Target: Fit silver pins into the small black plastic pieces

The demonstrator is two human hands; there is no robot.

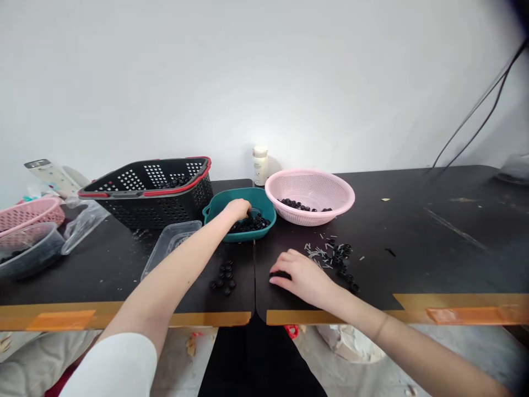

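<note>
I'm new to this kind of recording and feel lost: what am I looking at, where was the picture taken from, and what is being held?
There is no machine here, just a person working with two bare hands. The single picture comes from a camera worn on the head, looking forward and down.

On the dark table stand a black basket with red edging, a teal basin, a pink basket and a white bottle. A small group of round black pieces lies in front of the basin; metal pins lie beyond the right hand.

The left hand reaches into the basin; its fingertips are too hidden to tell whether it grips anything. The right hand, near the table's front edge, holds a black part.
</note>
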